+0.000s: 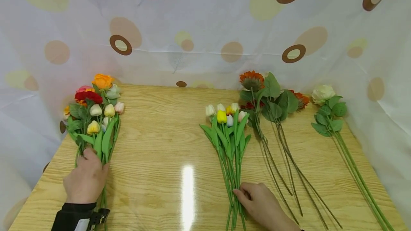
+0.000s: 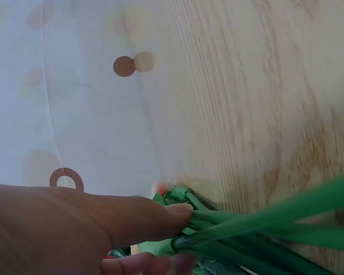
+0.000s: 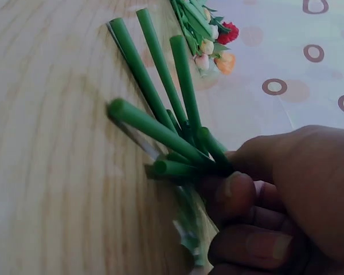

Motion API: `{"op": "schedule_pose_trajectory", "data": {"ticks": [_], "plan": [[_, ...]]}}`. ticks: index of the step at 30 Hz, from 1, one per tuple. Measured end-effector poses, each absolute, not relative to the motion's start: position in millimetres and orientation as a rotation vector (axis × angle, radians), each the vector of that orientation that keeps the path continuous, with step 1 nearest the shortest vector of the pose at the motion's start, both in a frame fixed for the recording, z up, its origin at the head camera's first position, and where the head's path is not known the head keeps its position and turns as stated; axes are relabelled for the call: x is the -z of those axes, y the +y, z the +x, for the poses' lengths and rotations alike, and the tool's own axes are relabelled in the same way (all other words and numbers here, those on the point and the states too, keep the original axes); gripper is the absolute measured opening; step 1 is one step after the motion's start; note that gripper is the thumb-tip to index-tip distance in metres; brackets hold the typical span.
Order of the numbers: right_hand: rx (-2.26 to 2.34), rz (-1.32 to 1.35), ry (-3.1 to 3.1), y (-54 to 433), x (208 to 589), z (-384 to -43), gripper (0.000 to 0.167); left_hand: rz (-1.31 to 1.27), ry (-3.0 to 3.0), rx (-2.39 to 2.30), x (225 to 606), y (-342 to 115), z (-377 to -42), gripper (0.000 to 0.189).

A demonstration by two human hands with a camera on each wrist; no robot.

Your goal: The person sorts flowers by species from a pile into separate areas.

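At the table's left side, a mixed bouquet [image 1: 107, 140] lies with tulips in front and red, orange and pink blooms behind. My left hand [image 1: 85, 177] grips its green stems below the leaves. The left wrist view shows the thumb [image 2: 155, 217] against the stems [image 2: 264, 223]. Right of the middle is a bunch of tulips [image 1: 232, 142] with white, yellow and pale pink heads. My right hand [image 1: 263, 204] holds the lower stems between thumb and fingers. In the right wrist view the cut stem ends [image 3: 152, 129] fan out beyond the fingers.
Orange flowers [image 1: 252, 81] on long thin brown stems lie right of the tulips. A white rose [image 1: 322, 93] with leaves lies at the far right. Behind the wooden table [image 1: 157, 134] hangs a patterned white cloth [image 1: 205, 17], which also runs along both sides.
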State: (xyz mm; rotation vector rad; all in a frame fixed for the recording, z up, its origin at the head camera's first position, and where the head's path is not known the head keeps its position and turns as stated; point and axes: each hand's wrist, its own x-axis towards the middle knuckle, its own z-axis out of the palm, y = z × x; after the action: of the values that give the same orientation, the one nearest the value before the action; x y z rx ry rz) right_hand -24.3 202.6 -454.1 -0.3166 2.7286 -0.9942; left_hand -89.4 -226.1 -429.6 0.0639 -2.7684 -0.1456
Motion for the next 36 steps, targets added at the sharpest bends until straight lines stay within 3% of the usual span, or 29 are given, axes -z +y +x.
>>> {"op": "schedule_pose_trajectory", "data": {"ticks": [11, 18, 23, 31, 36], "plan": [[0.94, -0.309, 2.699, 205.9, 454.7, -24.6, 0.045, 0.108, -2.867, 0.519, 416.0, -219.3, -92.4, 0.056], [0.929, -0.18, 2.754, 208.2, 454.4, -24.6, 0.047, -0.111, -2.898, 0.717, 400.0, -198.3, -93.0, 0.03], [0.942, -0.126, 2.825, 206.0, 450.7, -24.0, 0.044, -0.214, -2.931, 0.902, 401.3, -180.1, -91.6, 0.024], [1.304, -0.55, 2.624, 184.5, 447.0, -16.9, 0.028, -0.46, -2.977, 1.527, 412.1, -125.5, -89.8, 0.012], [1.45, -0.838, 2.5, 169.2, 449.7, -16.4, 0.015, -0.67, -2.935, 1.8, 414.8, -86.4, -82.9, 0.02]]}}
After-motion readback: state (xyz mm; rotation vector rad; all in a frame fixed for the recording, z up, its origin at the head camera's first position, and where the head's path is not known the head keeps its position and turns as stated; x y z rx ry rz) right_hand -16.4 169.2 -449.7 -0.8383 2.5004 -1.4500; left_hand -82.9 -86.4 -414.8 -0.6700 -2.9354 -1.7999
